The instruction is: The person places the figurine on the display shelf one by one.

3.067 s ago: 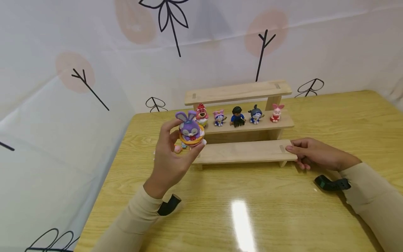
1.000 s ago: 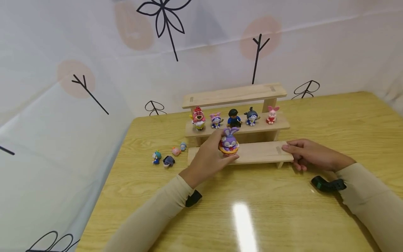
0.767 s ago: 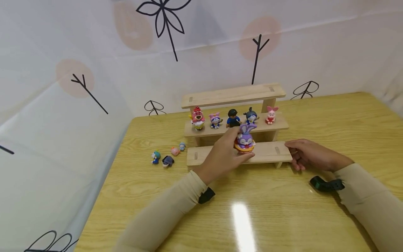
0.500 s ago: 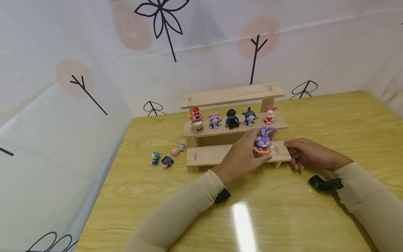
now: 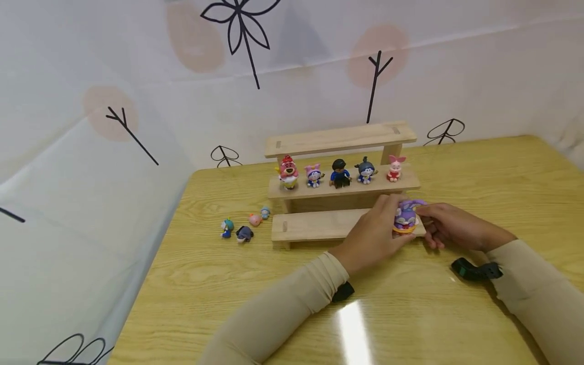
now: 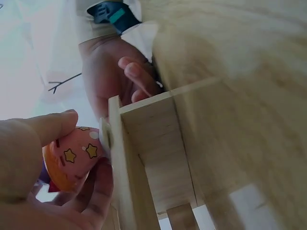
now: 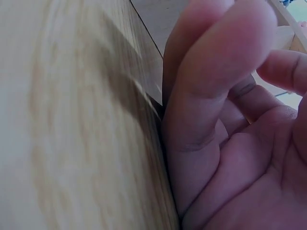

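While the left hand (image 5: 375,230) grips, purple rabbit (image 5: 405,220) at the bottom shelf's (image 5: 317,225) right end!

Left fingers wrap it; the right hand (image 5: 458,228) curls just beside, and whether it clasps that shelf, I can't tell.

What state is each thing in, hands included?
Pale three-tier wooden shelf: standing upright.
Purple rabbit figure: held, shelf contact unclear.
Left hand: gripping the rabbit.
Right hand: at right end of lowest tier, grip unclear.
Five small colourful figures: upright on middle tier.
Four small figures: resting on yellowish wooden table.
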The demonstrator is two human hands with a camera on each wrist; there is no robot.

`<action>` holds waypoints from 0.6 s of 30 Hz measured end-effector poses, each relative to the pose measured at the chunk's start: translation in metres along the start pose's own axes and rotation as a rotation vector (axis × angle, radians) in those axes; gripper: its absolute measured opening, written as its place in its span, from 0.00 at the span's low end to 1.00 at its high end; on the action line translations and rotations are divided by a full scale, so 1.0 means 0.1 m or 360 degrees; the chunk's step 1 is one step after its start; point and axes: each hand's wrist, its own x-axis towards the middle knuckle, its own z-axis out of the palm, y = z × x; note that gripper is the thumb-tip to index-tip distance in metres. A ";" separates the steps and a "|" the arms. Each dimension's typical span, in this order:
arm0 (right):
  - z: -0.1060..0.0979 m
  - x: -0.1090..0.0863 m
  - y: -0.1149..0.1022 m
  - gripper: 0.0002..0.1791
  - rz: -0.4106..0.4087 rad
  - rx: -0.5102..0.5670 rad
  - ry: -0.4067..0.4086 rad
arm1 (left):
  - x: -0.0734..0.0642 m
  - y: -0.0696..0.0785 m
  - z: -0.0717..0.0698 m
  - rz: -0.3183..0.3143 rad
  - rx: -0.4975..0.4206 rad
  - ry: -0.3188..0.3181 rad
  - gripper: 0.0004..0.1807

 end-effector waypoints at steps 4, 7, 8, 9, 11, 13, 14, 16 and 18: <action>0.00 -0.04 0.02 0.29 -0.0034 0.0014 -0.0007 | -0.01 0.03 0.03 0.0007 0.0057 -0.0034 0.36; 0.01 -0.05 0.02 0.29 -0.0027 0.0010 -0.0016 | -0.04 0.04 0.05 -0.0002 0.0103 -0.0035 0.36; 0.01 -0.06 0.03 0.29 -0.0026 0.0007 -0.0023 | -0.04 0.05 0.06 0.0001 0.0113 -0.0035 0.36; 0.01 -0.06 0.03 0.29 -0.0032 0.0010 -0.0033 | -0.04 0.05 0.07 0.0005 0.0126 -0.0034 0.36; 0.01 -0.06 0.03 0.29 -0.0040 0.0015 -0.0036 | -0.04 0.04 0.07 0.0019 0.0146 -0.0028 0.36; 0.01 -0.06 0.04 0.29 -0.0052 0.0022 -0.0033 | -0.03 0.04 0.08 0.0026 0.0157 -0.0028 0.36; 0.01 -0.06 0.04 0.29 -0.0055 0.0031 -0.0030 | -0.02 0.03 0.08 0.0030 0.0162 -0.0029 0.36; 0.01 -0.05 0.04 0.28 -0.0054 0.0041 -0.0021 | -0.02 0.02 0.08 0.0031 0.0167 -0.0036 0.36; 0.01 -0.03 0.03 0.28 -0.0054 0.0042 -0.0012 | -0.01 0.01 0.08 0.0028 0.0166 -0.0040 0.36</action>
